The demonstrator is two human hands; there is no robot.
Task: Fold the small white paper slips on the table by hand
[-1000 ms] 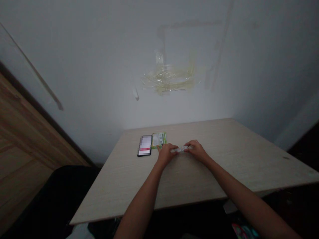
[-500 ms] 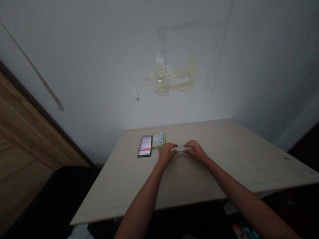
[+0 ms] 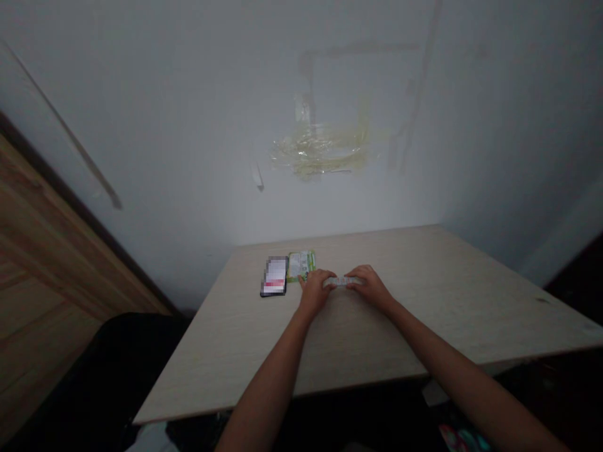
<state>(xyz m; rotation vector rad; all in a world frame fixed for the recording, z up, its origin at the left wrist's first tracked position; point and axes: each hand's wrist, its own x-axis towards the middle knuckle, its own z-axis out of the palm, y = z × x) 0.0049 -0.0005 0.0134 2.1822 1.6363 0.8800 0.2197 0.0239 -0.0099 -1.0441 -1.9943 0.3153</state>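
My left hand (image 3: 316, 290) and my right hand (image 3: 372, 286) pinch the two ends of a narrow whitish bar-like piece (image 3: 342, 281) between thumb and fingers. The piece lies level at the tabletop, and faint speckles show along its side; its exact kind is too small to tell, and both ends are covered by my fingers. Close to my left hand is a green-and-white printed packet or card (image 3: 300, 265), which my fingers partly overlap. To the left of that lies a phone (image 3: 275, 276) with a blurred, lit screen.
The pale wooden table (image 3: 235, 351) stands against a grey wall (image 3: 198, 157) with yellowed clear tape (image 3: 325, 150) on it. Wooden panelling (image 3: 47, 282) and a dark object (image 3: 127, 351) are at the left. Blurred colourful items (image 3: 464, 438) sit below the table's front edge.
Almost nothing differs. Both hands keep their grip on the whitish piece in the same spot, with only a slight shift of the fingers.
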